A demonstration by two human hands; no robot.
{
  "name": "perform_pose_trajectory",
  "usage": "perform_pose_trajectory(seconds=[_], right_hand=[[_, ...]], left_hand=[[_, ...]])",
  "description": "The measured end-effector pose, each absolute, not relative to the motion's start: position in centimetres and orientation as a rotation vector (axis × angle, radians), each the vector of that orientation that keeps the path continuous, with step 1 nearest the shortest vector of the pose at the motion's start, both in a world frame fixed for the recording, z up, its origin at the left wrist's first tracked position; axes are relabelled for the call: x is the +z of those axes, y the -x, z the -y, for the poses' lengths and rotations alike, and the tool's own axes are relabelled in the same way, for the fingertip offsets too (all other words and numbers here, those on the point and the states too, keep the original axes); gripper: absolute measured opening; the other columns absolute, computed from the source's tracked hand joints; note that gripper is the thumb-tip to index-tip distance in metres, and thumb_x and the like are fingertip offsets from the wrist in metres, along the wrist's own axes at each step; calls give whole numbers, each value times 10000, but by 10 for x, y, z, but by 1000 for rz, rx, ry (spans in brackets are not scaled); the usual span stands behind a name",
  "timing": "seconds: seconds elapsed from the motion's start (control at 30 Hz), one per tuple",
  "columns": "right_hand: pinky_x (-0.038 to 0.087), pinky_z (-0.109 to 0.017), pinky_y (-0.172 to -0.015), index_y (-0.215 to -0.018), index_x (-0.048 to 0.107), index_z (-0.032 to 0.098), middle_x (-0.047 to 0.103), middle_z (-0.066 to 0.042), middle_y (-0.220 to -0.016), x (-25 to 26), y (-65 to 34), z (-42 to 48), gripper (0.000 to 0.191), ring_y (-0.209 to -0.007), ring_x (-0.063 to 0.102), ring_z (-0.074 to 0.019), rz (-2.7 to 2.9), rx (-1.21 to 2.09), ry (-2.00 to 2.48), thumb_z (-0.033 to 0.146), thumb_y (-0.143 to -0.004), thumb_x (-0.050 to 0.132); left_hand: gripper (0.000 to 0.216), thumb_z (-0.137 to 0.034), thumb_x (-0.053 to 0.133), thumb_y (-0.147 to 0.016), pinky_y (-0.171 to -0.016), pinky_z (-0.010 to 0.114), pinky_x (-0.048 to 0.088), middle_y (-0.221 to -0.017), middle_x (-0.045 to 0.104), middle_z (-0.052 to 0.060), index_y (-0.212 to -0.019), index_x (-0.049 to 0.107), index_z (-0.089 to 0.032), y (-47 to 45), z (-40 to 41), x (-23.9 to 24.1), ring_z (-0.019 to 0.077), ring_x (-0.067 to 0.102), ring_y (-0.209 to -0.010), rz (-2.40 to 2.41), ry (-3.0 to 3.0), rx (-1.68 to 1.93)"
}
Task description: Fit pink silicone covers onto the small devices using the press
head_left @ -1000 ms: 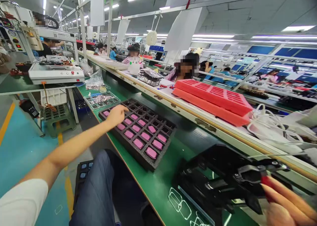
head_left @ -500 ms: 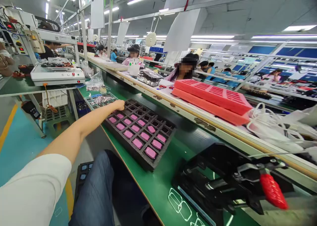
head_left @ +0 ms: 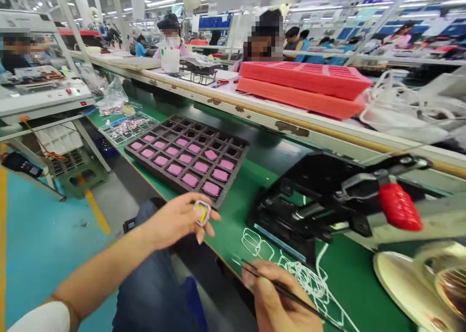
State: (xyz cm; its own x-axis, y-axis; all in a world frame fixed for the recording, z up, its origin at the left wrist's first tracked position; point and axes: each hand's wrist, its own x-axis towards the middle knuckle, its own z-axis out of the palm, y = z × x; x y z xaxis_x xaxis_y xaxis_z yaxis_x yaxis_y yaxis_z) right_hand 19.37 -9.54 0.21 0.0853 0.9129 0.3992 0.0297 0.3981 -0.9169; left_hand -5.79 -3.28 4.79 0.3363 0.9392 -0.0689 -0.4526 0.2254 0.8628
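Observation:
My left hand (head_left: 173,221) is closed around a small rounded frame-like casing (head_left: 202,212) with a yellow patch inside, held above the bench's front edge. My right hand (head_left: 280,300) grips dark tweezers (head_left: 291,294), their tips pointing up and left. Thin white loop-shaped rings (head_left: 304,276) lie in a tangle beyond my right hand. Behind my left hand is a dark foam tray (head_left: 235,168). Pink-purple casings (head_left: 190,179) fill many of its cells, while several cells towards the back look dark.
A black toggle-clamp fixture (head_left: 291,196) with a red handle (head_left: 400,208) stands to the right. A cream-coloured round device (head_left: 396,283) sits at the lower right. Red foam trays (head_left: 302,96) lie on the shelf. Small metal parts (head_left: 131,124) cover a panel at the left, and people sit opposite.
My left hand has come back from the tray's far left side towards me, with the casing now visible in it. My right hand with the tweezers has entered view. The camera has tilted down.

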Motion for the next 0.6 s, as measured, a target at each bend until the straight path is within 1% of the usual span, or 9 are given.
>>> perform_pose_trajectory(seconds=[0.07,0.13,0.2,0.27,0.33,0.37,0.5,0.6], right_hand=[[678,-358,-702,-987,810,289,773,-63,-982,6,-185,90,31,-844,770,-242,1355,692,928,285,-956,813],[690,-411,-823,-1029,830,303,778,-72,-1095,10,-181,85,133,-1002,772,-266,1430,550,912,202,-949,798],[661,-523,-985,-1094,823,308,783,-66,-1162,12,-180,84,235,-1144,754,-297,1506,495,888,129,-957,756],[622,-593,-1062,-1141,806,298,797,-57,-1153,11,-181,87,309,-1218,736,-319,1551,481,852,66,-953,726],[632,-602,-1045,-1159,798,290,800,-57,-1157,8,-182,91,351,-1231,733,-330,1551,483,836,28,-941,715],[639,-603,-1031,-1162,797,290,799,-59,-1166,7,-182,93,362,-1230,734,-335,1536,485,838,18,-940,709],[649,-613,-1011,-1162,796,298,793,-56,-1182,2,-182,97,374,-1227,736,-340,1491,481,857,9,-944,703],[660,-585,-1016,-1192,792,289,788,-59,-1216,-2,-185,96,397,-1242,731,-334,1565,442,840,-3,-934,720]], left_hand=[[434,-434,820,-933,-554,280,579,-1116,773,129,-1242,628,-199,24,51,40,211,770,-761,-656,-823,1024],[442,-454,797,-953,-554,284,602,-1046,756,95,-1268,633,-191,2,63,37,193,757,-737,-665,-830,1026],[441,-462,792,-956,-616,300,638,-968,732,53,-1270,655,-185,-9,71,37,168,742,-727,-682,-835,1029],[431,-471,797,-949,-726,319,662,-948,734,39,-1254,681,-188,-15,75,39,161,744,-780,-708,-827,1022],[410,-467,806,-942,-825,324,659,-995,760,52,-1231,705,-195,-19,78,41,169,749,-878,-743,-821,1023],[398,-464,807,-942,-850,319,653,-1009,769,57,-1223,712,-199,-21,79,41,174,749,-913,-759,-817,1023],[391,-478,773,-965,-881,321,640,-1069,787,66,-1251,711,-219,-25,81,40,185,756,-945,-804,-836,1011],[364,-453,717,-1007,-954,321,613,-1196,780,81,-1296,704,-233,-24,82,36,204,748,-1058,-869,-947,1017]])
